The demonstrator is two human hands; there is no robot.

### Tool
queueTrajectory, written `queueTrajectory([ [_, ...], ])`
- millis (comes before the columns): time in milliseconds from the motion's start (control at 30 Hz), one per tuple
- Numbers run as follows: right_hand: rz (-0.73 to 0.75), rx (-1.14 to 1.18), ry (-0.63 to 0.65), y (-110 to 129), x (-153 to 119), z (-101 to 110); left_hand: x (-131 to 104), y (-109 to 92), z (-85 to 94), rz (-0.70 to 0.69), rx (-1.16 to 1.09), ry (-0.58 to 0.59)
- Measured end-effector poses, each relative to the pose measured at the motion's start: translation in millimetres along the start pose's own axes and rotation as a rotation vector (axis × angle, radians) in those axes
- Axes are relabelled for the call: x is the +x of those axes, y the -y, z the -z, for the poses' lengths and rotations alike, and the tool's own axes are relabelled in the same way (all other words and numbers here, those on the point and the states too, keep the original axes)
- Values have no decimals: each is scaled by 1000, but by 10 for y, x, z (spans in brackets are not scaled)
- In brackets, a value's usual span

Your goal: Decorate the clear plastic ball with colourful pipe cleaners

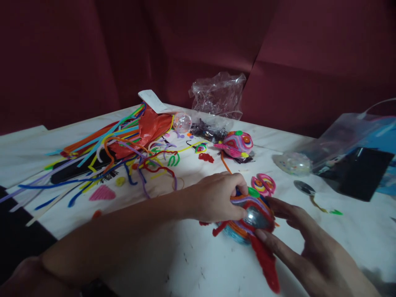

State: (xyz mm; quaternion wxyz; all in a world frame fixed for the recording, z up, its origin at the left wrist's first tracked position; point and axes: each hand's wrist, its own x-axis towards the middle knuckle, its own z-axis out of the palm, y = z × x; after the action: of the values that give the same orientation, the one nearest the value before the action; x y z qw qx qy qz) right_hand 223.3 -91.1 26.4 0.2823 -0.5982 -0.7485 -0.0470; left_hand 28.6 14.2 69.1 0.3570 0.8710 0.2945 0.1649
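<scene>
A round craft piece (247, 214) wound in colourful fuzzy stems lies at the lower centre right of the white table. Its middle shows a shiny, uncovered clear patch, and a long red strip (266, 264) hangs from its near side. My left hand (216, 198) grips the piece from the left, thumb near the shiny patch and fingers over the top edge. From the right, my right hand (297, 235) holds its edge between thumb and fingers. A pink and red spiral (263, 184) lies just beyond the piece.
Loose coloured stems (102, 144) and a red wrapper (153, 128) spread over the left. Farther back are a clear ball (182, 123), a crumpled plastic bag (218, 97) and a pink craft ball (236, 144). A black flat object (363, 173) lies at right.
</scene>
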Motion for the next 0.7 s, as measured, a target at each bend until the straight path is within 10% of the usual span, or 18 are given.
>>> queueTrajectory([
  [300, 41, -80, -128, -36, -191, -39, 10, -6, 2, -8, -29, 20],
  [700, 456, -127, -94, 14, -83, -38, -45, -109, 73, -59, 94, 103],
])
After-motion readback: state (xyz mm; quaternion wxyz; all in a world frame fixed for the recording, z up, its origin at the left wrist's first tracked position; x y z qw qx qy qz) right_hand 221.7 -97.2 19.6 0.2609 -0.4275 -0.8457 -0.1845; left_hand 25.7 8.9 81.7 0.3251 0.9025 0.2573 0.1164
